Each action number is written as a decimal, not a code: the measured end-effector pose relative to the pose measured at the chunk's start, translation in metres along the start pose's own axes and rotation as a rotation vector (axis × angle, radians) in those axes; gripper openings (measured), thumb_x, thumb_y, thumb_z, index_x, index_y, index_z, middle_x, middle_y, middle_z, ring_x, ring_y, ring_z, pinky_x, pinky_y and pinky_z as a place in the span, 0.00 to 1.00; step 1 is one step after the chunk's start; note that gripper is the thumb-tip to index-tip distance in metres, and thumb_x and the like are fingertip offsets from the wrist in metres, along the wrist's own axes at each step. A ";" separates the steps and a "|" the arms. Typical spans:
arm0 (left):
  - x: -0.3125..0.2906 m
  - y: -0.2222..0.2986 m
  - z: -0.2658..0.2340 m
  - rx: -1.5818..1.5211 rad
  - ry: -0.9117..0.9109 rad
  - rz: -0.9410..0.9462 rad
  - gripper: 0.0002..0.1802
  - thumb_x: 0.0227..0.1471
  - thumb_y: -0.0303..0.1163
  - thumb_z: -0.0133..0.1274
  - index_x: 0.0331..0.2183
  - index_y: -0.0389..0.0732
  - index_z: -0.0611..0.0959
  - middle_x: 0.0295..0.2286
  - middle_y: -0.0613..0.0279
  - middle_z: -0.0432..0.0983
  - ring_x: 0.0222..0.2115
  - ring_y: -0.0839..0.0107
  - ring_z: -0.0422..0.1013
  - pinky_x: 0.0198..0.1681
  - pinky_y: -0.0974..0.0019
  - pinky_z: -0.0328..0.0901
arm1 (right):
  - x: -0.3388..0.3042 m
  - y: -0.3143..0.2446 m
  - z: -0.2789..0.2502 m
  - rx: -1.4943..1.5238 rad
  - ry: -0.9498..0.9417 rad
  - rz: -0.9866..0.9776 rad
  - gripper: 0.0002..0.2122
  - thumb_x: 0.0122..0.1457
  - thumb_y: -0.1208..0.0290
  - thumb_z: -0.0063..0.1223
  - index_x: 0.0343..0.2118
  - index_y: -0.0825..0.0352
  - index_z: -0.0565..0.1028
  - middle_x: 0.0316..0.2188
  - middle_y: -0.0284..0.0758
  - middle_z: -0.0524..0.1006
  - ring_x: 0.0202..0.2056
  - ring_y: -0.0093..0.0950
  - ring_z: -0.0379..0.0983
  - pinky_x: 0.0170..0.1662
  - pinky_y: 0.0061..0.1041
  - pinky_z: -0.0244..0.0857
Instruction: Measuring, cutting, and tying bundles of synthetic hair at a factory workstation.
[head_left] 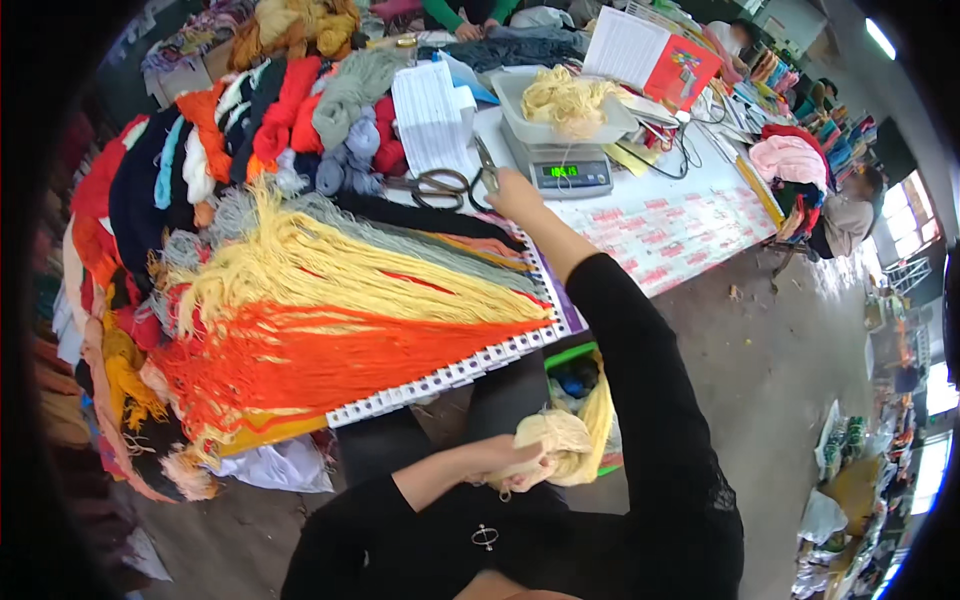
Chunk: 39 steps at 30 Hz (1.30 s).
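Observation:
My left hand (490, 458) is closed around a ball of cream yarn (560, 447) held over my lap. My right arm reaches across the table, and my right hand (516, 196) has its fingers on a pair of scissors (487, 160), blades pointing away from me. A second pair of dark-handled scissors (438, 187) lies just to their left. In front of me, long orange-red yarn strands (340, 350) and pale yellow strands (330, 255) fan out leftward from a white strip with holes (440, 377). Grey and black strands lie beyond them.
A digital scale (570, 175) bears a clear tub (510, 105) of pale yellow yarn. Printed sheets (432, 118) and a red booklet (682, 68) lie nearby. Heaped colored skeins (290, 105) fill the left. A green-rimmed bin (570, 357) stands below the table edge. Other people work farther off.

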<state>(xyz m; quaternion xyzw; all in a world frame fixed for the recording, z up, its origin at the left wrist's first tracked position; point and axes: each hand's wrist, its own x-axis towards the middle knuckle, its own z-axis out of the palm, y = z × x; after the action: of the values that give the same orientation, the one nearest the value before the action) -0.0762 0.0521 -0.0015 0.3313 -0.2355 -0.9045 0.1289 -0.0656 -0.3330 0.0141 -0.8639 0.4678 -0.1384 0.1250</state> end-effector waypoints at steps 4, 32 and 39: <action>-0.010 -0.010 0.002 0.046 -0.127 0.245 0.22 0.57 0.45 0.43 0.43 0.37 0.74 0.18 0.68 0.66 0.17 0.81 0.62 0.18 0.77 0.58 | 0.026 -0.006 0.012 -0.001 -0.016 0.128 0.22 0.39 0.67 0.59 0.37 0.72 0.66 0.33 0.51 0.74 0.38 0.47 0.72 0.41 0.40 0.67; -0.019 0.073 0.035 0.207 0.586 0.336 0.26 0.56 0.48 0.33 0.31 0.35 0.75 0.13 0.61 0.69 0.08 0.73 0.62 0.09 0.73 0.56 | -0.476 -0.016 -0.130 1.427 -0.932 0.487 0.17 0.50 0.70 0.40 0.43 0.70 0.63 0.29 0.36 0.72 0.27 0.21 0.70 0.30 0.18 0.62; -0.024 0.059 0.081 1.520 0.678 0.467 0.23 0.51 0.39 0.37 0.18 0.32 0.76 0.15 0.46 0.71 0.21 0.49 0.70 0.27 0.53 0.64 | -0.453 -0.018 -0.108 1.316 -0.613 0.267 0.13 0.51 0.71 0.38 0.38 0.70 0.65 0.21 0.32 0.67 0.21 0.19 0.65 0.26 0.19 0.62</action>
<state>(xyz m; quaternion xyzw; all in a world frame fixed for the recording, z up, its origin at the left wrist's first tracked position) -0.1073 0.0385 0.0961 0.5227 -0.7875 -0.3043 0.1183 -0.3275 0.0496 0.0654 -0.5460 0.3332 -0.1266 0.7582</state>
